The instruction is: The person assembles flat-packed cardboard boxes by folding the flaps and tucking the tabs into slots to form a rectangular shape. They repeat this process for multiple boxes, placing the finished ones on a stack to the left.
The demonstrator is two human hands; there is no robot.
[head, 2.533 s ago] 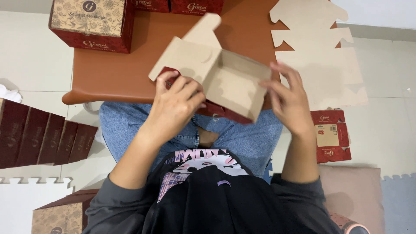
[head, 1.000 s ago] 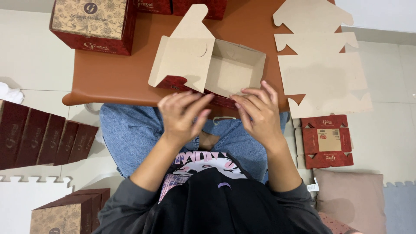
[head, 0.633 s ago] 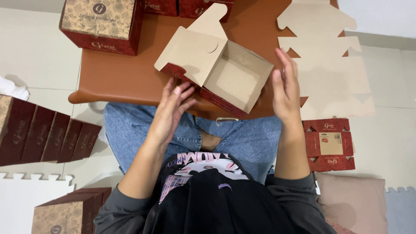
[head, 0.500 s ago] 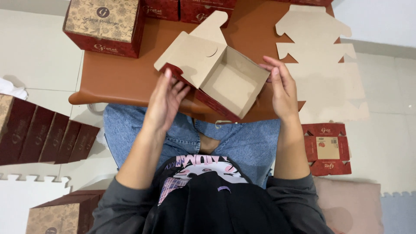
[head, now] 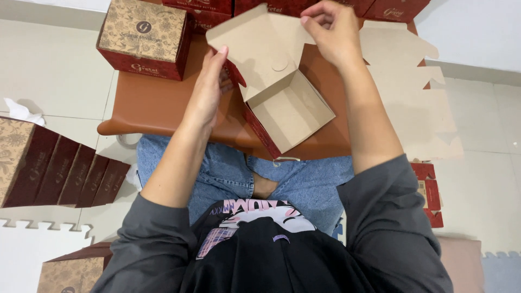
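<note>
An open cardboard box (head: pixel 290 111), dark red outside and plain brown inside, rests on the brown padded stool (head: pixel 157 106) in front of me. Its lid flap (head: pixel 255 46) stands up toward the far side. My left hand (head: pixel 209 87) presses flat against the box's left wall and the lid's left edge. My right hand (head: pixel 331 30) pinches the lid's top right edge, fingers curled over it. The box interior is empty.
A closed patterned red box (head: pixel 144 38) sits at the stool's far left, more red boxes (head: pixel 293 6) along the far edge. Flat brown die-cut blanks (head: pixel 418 103) lie to the right. Folded red boxes (head: pixel 59 171) lean at left; another box (head: pixel 70 274) sits bottom left.
Both hands moved away from the near box walls up to the lid. The box turned so the lid stands at the far side, my right hand now gripping its top edge.
</note>
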